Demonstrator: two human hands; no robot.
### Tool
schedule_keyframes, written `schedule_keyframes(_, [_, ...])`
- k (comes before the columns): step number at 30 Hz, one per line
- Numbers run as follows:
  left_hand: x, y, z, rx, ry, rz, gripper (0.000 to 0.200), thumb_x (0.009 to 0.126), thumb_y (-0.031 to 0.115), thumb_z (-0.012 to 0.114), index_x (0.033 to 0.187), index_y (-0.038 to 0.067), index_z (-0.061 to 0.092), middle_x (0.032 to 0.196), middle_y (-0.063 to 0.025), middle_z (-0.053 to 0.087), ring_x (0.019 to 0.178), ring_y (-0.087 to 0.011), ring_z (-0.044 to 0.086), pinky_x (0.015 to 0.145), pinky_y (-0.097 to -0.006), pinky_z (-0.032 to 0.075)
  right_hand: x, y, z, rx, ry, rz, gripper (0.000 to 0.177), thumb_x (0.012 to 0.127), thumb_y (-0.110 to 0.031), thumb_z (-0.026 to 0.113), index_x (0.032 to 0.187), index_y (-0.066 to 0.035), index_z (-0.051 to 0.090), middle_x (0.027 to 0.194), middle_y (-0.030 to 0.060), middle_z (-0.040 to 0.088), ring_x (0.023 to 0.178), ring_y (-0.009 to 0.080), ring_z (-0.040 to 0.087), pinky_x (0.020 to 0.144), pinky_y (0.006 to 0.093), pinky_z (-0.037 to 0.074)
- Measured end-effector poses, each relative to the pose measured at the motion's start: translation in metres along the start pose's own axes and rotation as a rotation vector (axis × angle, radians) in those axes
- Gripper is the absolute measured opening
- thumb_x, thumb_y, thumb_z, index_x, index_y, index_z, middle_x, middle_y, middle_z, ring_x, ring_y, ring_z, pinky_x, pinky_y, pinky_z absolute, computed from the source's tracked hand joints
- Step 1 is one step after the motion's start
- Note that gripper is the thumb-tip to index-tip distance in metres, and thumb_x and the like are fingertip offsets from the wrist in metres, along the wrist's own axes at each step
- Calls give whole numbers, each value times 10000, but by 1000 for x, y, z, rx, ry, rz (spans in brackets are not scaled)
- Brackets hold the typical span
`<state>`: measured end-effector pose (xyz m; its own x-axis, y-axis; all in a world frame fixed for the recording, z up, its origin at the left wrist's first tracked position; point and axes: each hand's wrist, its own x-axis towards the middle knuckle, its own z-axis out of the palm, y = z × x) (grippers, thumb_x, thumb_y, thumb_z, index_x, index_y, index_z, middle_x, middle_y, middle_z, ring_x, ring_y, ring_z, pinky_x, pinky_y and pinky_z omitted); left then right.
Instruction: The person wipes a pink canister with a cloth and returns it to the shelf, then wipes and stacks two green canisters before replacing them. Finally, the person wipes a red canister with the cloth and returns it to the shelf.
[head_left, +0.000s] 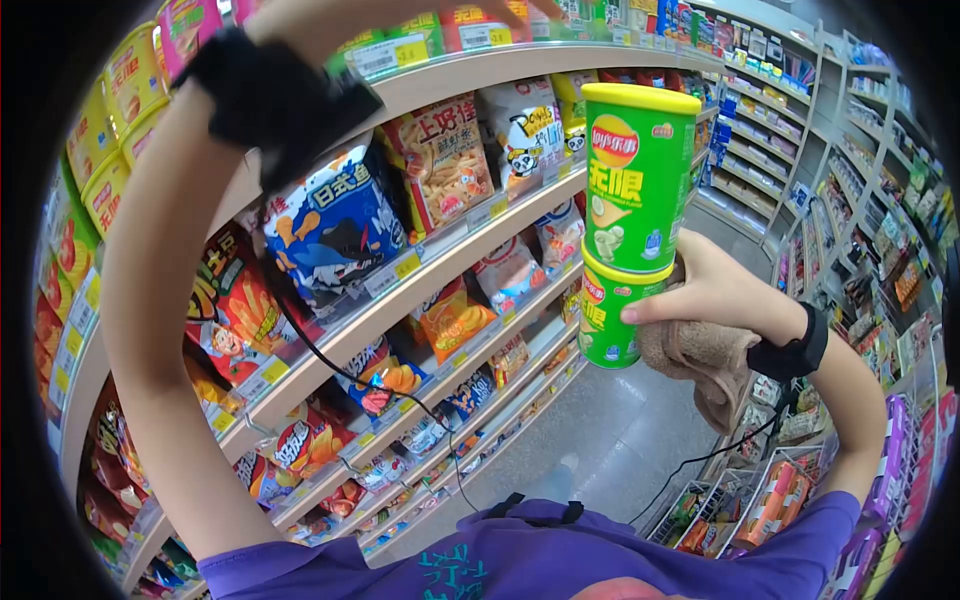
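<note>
My right hand (715, 285) grips a stack of two green chip canisters with yellow lids, the taller upper canister (635, 190) resting on the lower canister (608, 318). The thumb presses on the lower one. A brown cloth (695, 365) is also in this hand and hangs below the palm. My left hand (400, 15) reaches up to the top shelf and is partly cut off by the upper edge of the view. Its visible fingers stretch out in front of green and red packages, with nothing seen in them.
Slanted shelves on the left hold several snack bags, among them a blue bag (335, 225) and a shrimp-snack bag (440, 160). Yellow canisters (130, 85) stand at upper left. Wire baskets (735, 500) line the right side of the aisle floor (590, 430). Black cables run from both wristbands.
</note>
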<state>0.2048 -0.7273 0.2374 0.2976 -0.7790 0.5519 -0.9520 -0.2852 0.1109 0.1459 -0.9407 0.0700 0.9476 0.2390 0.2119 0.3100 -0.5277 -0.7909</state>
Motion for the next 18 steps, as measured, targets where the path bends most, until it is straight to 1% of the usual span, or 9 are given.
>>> schedule_keyframes(1, [-23,21,12,18,14,65,572,936,469,468,1184,-42,539,1072,-182,602,983,-234,579,846,-351,472,-1,0,6,-39,-4,-25,659,701,-238,809,1235,1,504,1159,123,620,1088,200,581,972,329,432])
schedule_keyframes(3, [-18,-30,35,-251,-216,215,543,854,367,655,1268,46,513,1131,-103,593,1003,-182,603,860,-309,484,-4,1,22,3,-37,-19,670,691,-249,809,1231,2,502,1151,141,622,1081,219,592,961,338,443])
schedule_keyframes(5, [-49,-5,37,-200,-471,-150,575,843,336,669,1288,32,471,1130,-149,557,1017,-240,585,858,-332,478,-5,7,36,-28,-107,10,680,681,-257,811,1228,2,502,1145,149,626,1075,240,603,949,349,454])
schedule_keyframes(6, [-65,-28,63,-124,-199,128,593,819,307,690,1278,22,446,1089,-176,506,1026,-282,549,869,-349,461,-7,5,45,-26,-148,28,704,667,-258,815,1233,8,492,1136,167,630,1066,259,616,930,360,471])
schedule_keyframes(7, [-80,-22,62,-135,-236,32,587,799,308,703,1238,12,449,1052,-191,479,1006,-314,522,872,-363,450,-8,5,55,-22,-190,13,704,667,-258,815,1233,8,492,1136,167,630,1066,259,616,930,360,471])
schedule_keyframes(9, [-113,-27,73,-199,-268,9,608,777,312,721,1228,14,442,1020,-182,470,970,-314,520,846,-361,453,-11,13,79,-141,-272,-45,720,655,-283,816,1222,12,484,1117,200,630,1040,298,626,898,371,485])
schedule_keyframes(13, [-202,-14,86,-141,-361,-161,691,694,319,772,1219,17,439,1001,-185,469,931,-337,551,708,-405,485,-21,36,142,-202,-457,-127,766,637,-378,803,1216,-3,471,1024,235,637,941,382,638,816,410,506])
schedule_keyframes(15, [-261,-8,98,-170,-266,-171,689,676,341,774,1189,16,449,995,-178,474,905,-360,566,665,-421,493,-29,46,179,-225,-582,-60,852,648,-425,797,1293,-27,408,970,248,653,884,425,638,758,454,519])
schedule_keyframes(18, [-339,8,77,-84,-289,-476,661,687,347,754,1180,23,455,1020,-178,479,905,-360,573,688,-419,496,-38,74,237,-212,-680,-170,854,655,-449,794,1286,-21,410,922,240,660,840,412,653,731,447,531])
